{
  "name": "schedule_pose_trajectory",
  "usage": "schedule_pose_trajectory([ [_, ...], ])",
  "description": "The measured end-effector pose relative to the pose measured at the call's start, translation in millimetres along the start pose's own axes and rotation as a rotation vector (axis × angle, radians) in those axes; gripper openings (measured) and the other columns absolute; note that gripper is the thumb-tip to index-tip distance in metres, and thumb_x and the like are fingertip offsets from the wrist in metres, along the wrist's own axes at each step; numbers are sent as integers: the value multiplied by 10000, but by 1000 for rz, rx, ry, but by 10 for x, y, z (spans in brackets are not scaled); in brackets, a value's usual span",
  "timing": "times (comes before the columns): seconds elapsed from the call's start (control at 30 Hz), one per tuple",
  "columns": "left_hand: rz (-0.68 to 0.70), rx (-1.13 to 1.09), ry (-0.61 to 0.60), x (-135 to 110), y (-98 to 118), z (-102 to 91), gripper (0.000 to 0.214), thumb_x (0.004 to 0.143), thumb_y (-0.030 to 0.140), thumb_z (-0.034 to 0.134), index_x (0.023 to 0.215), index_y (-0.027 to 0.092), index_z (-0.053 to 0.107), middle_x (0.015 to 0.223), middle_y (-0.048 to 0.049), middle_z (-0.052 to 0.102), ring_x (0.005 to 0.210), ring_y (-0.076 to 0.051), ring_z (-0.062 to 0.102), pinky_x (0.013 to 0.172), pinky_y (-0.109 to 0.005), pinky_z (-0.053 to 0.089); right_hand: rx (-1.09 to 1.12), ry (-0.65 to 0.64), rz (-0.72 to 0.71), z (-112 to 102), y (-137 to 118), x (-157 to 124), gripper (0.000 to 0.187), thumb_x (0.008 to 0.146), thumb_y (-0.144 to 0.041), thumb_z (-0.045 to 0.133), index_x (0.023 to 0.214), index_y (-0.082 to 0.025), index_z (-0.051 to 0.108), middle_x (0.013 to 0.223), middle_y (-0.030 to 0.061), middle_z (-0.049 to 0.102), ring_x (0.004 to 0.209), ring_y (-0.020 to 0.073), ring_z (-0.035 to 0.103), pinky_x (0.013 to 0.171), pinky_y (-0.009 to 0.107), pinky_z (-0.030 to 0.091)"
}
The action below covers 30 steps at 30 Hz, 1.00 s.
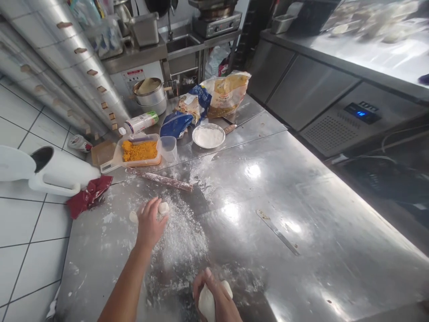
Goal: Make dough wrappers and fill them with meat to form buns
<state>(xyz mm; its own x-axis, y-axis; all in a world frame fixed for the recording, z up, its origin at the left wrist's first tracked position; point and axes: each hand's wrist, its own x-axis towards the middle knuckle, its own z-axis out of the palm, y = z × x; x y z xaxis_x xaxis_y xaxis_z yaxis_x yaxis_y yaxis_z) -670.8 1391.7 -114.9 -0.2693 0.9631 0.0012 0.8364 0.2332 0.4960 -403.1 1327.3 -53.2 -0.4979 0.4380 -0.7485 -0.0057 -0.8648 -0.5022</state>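
Observation:
My left hand (149,223) reaches out over the floured steel table (301,192), palm down, its fingertips resting on a small white dough ball (163,207). A second small dough piece (133,217) lies just left of that hand. At the table's near edge my right hand (217,297) is closed around a larger lump of white dough (208,302). Loose flour (181,232) is spread between the two hands.
A floured rolling pin (161,179) lies beyond the left hand. Behind it stand a tub of orange filling (140,150), a clear cup (169,148), a bowl of flour (208,135), flour bags (214,98) and a red cloth (87,196). A long knife (278,232) lies right.

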Motion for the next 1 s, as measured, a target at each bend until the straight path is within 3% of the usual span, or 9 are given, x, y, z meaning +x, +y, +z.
schedule_pose_trajectory([
  [0.1, -50, -162, -50, -606, 382, -254, 506, 946, 441, 629, 1418, 276, 551, 1405, -132, 671, 1323, -317, 624, 1097, -527, 533, 70, 49, -36, 58, 6, 104, 727, 923, -863, 352, 1047, -203, 630, 504, -65, 466, 386, 107, 364, 424, 261, 287],
  [0.2, 35, -303, -227, -1277, 791, -276, 608, 871, 533, 696, 1424, 310, 573, 1364, -109, 702, 1266, -320, 669, 1070, -514, 572, 39, 45, 18, 105, -89, 166, 794, 914, -868, 385, 1348, -226, 561, 640, -26, 622, 500, 144, 501, 495, 276, 375],
  [0.3, -16, -353, -205, -1599, 1010, -243, 394, 834, 406, 756, 1206, 301, 682, 1178, -73, 766, 1115, -273, 729, 967, -421, 624, -28, -59, 50, 131, -212, 202, 789, 904, -867, 421, 1326, -228, 613, 857, 36, 717, 715, 194, 624, 615, 313, 465],
  [0.37, -124, -403, -155, -1585, 1018, -320, 204, 866, 338, 720, 1058, 276, 686, 1060, -55, 772, 1006, -227, 746, 865, -334, 638, -163, -140, 20, 140, -275, 220, 686, 930, -818, 459, 1056, -196, 720, 804, 35, 691, 734, 184, 613, 654, 310, 460],
  [0.43, -206, -433, -114, -1474, 970, -463, 226, 892, 380, 700, 1079, 256, 674, 1050, -67, 773, 965, -222, 752, 815, -311, 645, -296, -206, 19, 157, -315, 233, 659, 956, -777, 466, 820, -182, 712, 687, 24, 632, 653, 159, 574, 609, 295, 421],
  [0.57, -253, -480, -111, -1298, 942, -661, 278, 985, 406, 555, 1201, 259, 654, 1126, -90, 763, 1021, -236, 754, 863, -345, 647, -288, -230, 60, 263, -349, 247, 648, 976, -764, 424, 837, -191, 693, 637, 14, 584, 573, 152, 552, 534, 282, 388],
  [0.73, -140, -367, 2, -1330, 1051, -525, 181, 977, 304, 549, 1140, 263, 616, 1002, -62, 734, 885, -196, 739, 746, -298, 612, -329, -220, -50, 396, -402, 234, 577, 1000, -707, 411, 792, -204, 605, 711, 7, 562, 659, 152, 517, 617, 301, 419],
  [0.9, -45, -183, 92, -1433, 1059, -383, 58, 949, 205, 574, 975, 256, 579, 788, -5, 643, 695, -159, 668, 650, -262, 530, -518, -240, -187, 390, -446, 211, 532, 1014, -621, 388, 649, -234, 382, 690, -23, 422, 682, 145, 371, 679, 326, 379],
  [1.0, -57, -154, 26, -1490, 874, -323, 113, 956, 247, 559, 846, 259, 544, 648, 36, 557, 557, -139, 570, 560, -254, 454, -550, -258, -203, 345, -456, 131, 554, 997, -673, 388, 671, -235, 482, 713, -5, 483, 700, 160, 425, 705, 328, 416],
])
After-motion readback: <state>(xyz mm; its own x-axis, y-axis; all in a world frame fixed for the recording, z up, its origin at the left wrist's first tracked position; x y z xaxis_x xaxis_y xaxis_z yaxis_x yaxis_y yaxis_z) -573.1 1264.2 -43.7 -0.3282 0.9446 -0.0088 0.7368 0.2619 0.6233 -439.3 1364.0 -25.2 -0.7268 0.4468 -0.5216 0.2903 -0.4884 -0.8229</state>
